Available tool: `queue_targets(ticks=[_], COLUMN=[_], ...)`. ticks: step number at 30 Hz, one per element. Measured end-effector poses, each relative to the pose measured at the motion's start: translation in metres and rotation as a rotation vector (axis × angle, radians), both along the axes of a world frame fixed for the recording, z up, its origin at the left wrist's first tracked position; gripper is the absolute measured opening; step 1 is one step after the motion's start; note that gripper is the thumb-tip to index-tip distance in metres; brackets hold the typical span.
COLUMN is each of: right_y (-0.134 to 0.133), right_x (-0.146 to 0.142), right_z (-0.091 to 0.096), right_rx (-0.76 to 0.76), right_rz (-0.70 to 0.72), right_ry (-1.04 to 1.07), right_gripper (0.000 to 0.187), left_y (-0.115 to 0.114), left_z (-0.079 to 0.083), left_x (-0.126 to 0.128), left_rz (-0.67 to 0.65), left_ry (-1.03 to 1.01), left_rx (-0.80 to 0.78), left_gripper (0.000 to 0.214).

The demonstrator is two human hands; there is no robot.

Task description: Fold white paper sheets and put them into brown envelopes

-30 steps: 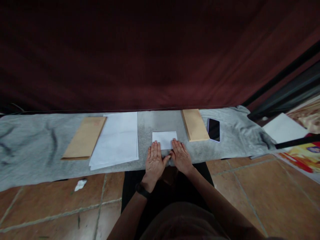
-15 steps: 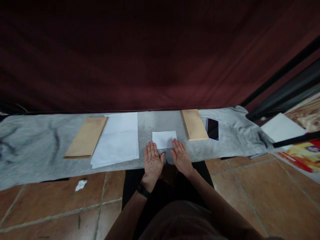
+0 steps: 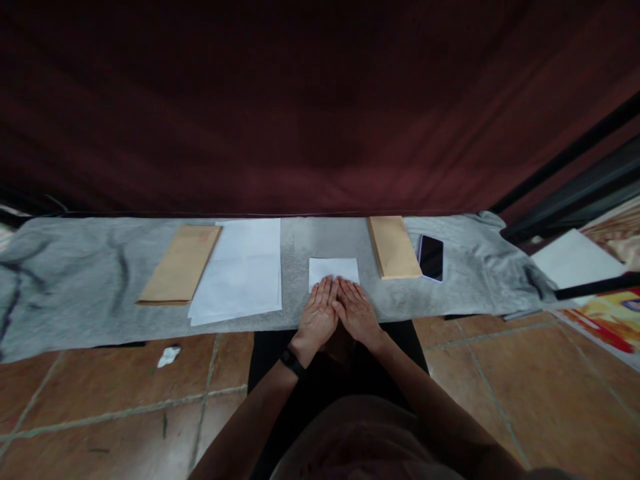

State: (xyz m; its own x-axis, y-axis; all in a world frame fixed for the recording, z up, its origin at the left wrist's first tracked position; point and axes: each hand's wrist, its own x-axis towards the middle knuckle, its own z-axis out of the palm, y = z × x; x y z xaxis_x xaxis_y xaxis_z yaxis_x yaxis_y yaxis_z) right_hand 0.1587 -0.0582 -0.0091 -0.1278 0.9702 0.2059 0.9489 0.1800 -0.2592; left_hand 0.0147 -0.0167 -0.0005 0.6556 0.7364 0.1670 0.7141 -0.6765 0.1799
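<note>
A small white piece of paper (image 3: 333, 267), apparently folded, lies on the grey cloth in front of me. My left hand (image 3: 320, 312) rests flat on its near part, fingers stretched out. Beside it and touching it, my right hand (image 3: 357, 312) also lies flat on the paper, fingers pointing away from me. Both hands hide the paper's near edge. To the left are larger white sheets (image 3: 245, 267), loosely stacked. On the right lies a stack of brown envelopes (image 3: 396, 247).
Another brown envelope stack (image 3: 183, 263) partly overlaps the white sheets. A phone (image 3: 431, 257) lies right of the right-hand stack. The grey cloth (image 3: 85, 280) covers a narrow bench before a dark red curtain (image 3: 310, 120). A crumpled white scrap (image 3: 169, 356) is on the tiled floor.
My hands have come together from the paper's two sides to its middle and now cover more of its near part. The view has shifted slightly.
</note>
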Motion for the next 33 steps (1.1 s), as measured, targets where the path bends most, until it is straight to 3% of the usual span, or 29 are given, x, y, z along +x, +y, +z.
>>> queue_targets(ticks=[10,24,30,33], right_y=[-0.011,-0.022,-0.024,-0.024], right_x=[0.021,0.038,0.039,0.038], right_z=[-0.005,-0.010,-0.010,-0.010], right_rx=[0.023,0.042,0.046,0.051], right_rz=[-0.041,-0.116,-0.125,-0.126], right_ry=[-0.035,-0.043,-0.054,-0.056], right_gripper=[0.057,0.058,0.057,0.057], left_y=[-0.001,0.010,0.016,0.020], left_z=[0.002,0.001,0.004,0.007], left_x=[-0.002,-0.032,-0.026,-0.017], left_rz=[0.034,0.168,0.196,0.141], left_ry=[0.053,0.073,0.052,0.016], left_rx=[0.009,0.024,0.041,0.050], left_gripper=[0.062,0.061,0.059,0.060])
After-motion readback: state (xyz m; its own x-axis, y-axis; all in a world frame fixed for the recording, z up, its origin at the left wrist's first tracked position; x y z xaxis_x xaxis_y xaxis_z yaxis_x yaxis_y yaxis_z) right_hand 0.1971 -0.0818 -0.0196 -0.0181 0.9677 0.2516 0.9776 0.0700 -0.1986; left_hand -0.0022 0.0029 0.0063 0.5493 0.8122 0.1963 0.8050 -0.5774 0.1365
